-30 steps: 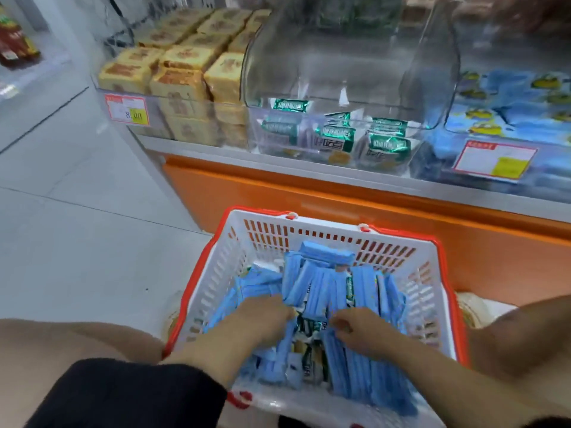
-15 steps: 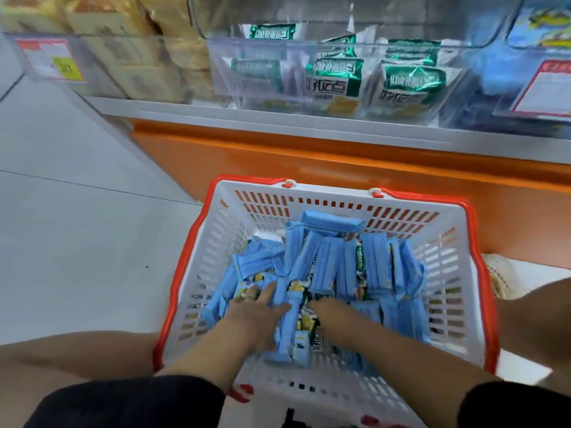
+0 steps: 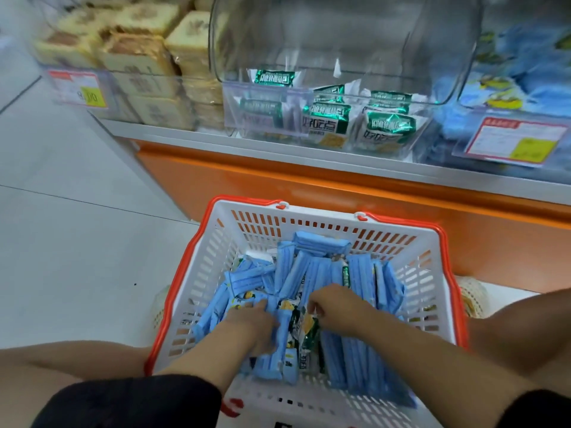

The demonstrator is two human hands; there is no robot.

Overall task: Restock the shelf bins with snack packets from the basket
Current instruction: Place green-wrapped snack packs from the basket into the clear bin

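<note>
- shelf runs across the top with an orange base below; the basket sits on the floor right in front of it.
- middle bin is clear and domed, with only a few green packets in it. right bin shows blue wrapping, blurred; probably where the blue ones go.
- basket, white with an orange rim, sits between the person's knees.
- blue packets are piled in the basket, many on edge, with some green-yellow packets mixed in at the centre.
- left hand is dug into the pile, fingers curled round a bunch of blue packets.
- right hand has its fingers bent down into the pile; cannot tell if it actually holds anything.
- step looks like gathering a handful. best to squeeze the bunch between both hands, keep the packets aligned, leave the green-yellow ones out, then lift straight up clear of the rim.
</note>
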